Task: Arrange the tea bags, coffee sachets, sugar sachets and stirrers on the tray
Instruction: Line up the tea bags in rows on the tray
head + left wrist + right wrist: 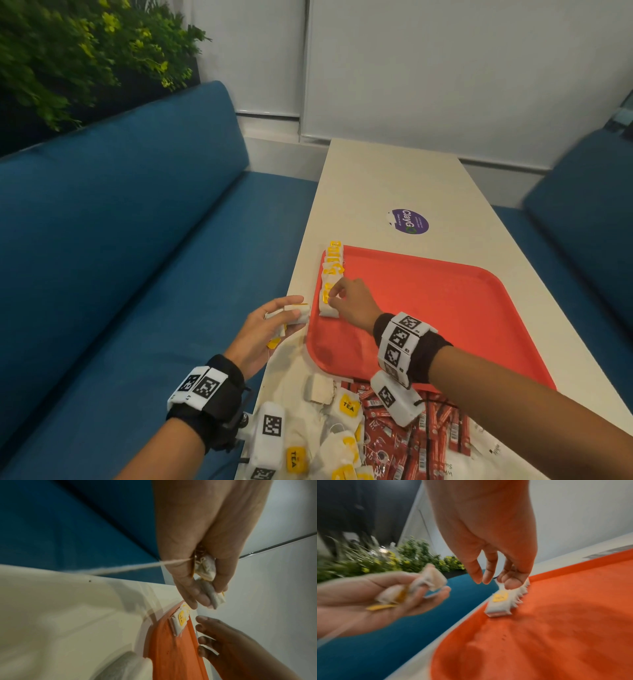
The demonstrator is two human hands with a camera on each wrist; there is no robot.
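Observation:
A red tray (445,308) lies on the cream table (376,178). A row of white tea bags with yellow tags (330,274) runs along its left rim. My right hand (337,294) hangs over the row's near end, and its fingertips (511,584) rest on the nearest tea bag (499,601). Its other fingers are apart and hold nothing. Just off the table's left edge, my left hand (274,322) is palm up and grips a bunch of tea bags (298,313). In the left wrist view its fingers (193,596) curl round them (205,566).
Loose tea bags (337,431) and red sachets (411,431) lie heaped on the table's near end, in front of the tray. A purple sticker (410,221) sits beyond the tray. Blue sofas (120,240) flank the table, with plants (85,44) behind the left one.

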